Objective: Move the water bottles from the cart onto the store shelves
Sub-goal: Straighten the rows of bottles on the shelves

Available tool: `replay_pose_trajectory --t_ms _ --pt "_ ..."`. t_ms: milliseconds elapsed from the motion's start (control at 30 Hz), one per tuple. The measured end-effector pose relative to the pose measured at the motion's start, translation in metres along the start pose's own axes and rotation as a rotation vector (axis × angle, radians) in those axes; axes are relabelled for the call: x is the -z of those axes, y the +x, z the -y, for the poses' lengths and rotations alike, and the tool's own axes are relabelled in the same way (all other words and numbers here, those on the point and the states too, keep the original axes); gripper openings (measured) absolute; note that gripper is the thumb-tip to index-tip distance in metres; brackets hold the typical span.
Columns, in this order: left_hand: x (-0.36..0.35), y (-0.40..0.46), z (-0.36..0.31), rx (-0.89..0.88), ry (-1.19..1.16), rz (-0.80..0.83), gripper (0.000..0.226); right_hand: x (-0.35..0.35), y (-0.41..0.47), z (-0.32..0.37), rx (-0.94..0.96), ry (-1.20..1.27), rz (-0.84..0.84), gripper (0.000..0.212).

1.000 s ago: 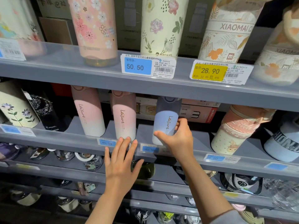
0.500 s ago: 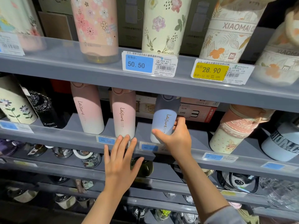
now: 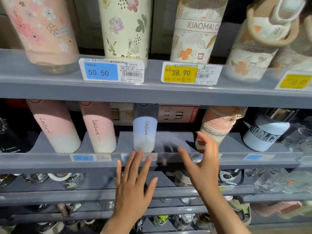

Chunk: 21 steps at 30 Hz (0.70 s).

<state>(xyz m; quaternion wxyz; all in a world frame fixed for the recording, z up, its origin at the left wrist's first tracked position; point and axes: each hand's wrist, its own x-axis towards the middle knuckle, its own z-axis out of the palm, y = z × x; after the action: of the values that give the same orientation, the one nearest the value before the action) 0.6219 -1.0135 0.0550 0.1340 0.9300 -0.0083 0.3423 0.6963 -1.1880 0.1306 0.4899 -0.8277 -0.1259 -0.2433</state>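
Observation:
A blue-to-white "Leisure" bottle point(image 3: 144, 130) stands upright on the middle shelf point(image 3: 168, 159), to the right of two pink "Leisure" bottles point(image 3: 57, 129) point(image 3: 101, 130). My right hand point(image 3: 200, 162) hovers just right of and below the blue bottle, fingers spread and holding nothing, apart from it. My left hand point(image 3: 133, 186) is flat with straight fingers in front of the shelf's front lip, its fingertips just below the blue bottle's base. The cart is out of view.
The upper shelf point(image 3: 152, 92) carries tall floral bottles and price tags reading 50.50 and 28.90. A patterned pink bottle point(image 3: 217, 125) and a white-and-black bottle point(image 3: 265, 132) lean on the middle shelf at the right. Lower shelves hold more bottles and glassware.
My right hand has let go of the blue bottle and drawn back to the right. My left hand has shifted right, under the blue bottle. The camera has moved closer.

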Motion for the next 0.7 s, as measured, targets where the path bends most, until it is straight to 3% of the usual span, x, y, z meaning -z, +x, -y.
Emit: replay_pose_trajectory --t_ms 167,300,433,567,700 --pt "-0.033 0.024 -0.056 -0.08 -0.025 0.079 0.057 0.059 0.011 -0.038 -0.156 -0.063 -0.128 0.067" --pt "-0.047 0.033 -0.074 -0.008 0.075 0.12 0.06 0.084 0.031 -0.055 -0.244 -0.021 -0.025 0.088" --pt "-0.046 0.033 -0.075 -0.049 0.156 0.118 0.058 0.086 0.059 -0.058 -0.285 0.04 0.154 0.103" --pt "-0.046 0.034 -0.077 -0.044 0.233 0.144 0.059 0.074 0.079 -0.06 -0.297 0.109 0.273 0.065" --pt "-0.045 0.033 -0.081 -0.001 0.241 0.154 0.06 0.061 0.082 -0.06 -0.283 0.061 0.21 0.06"
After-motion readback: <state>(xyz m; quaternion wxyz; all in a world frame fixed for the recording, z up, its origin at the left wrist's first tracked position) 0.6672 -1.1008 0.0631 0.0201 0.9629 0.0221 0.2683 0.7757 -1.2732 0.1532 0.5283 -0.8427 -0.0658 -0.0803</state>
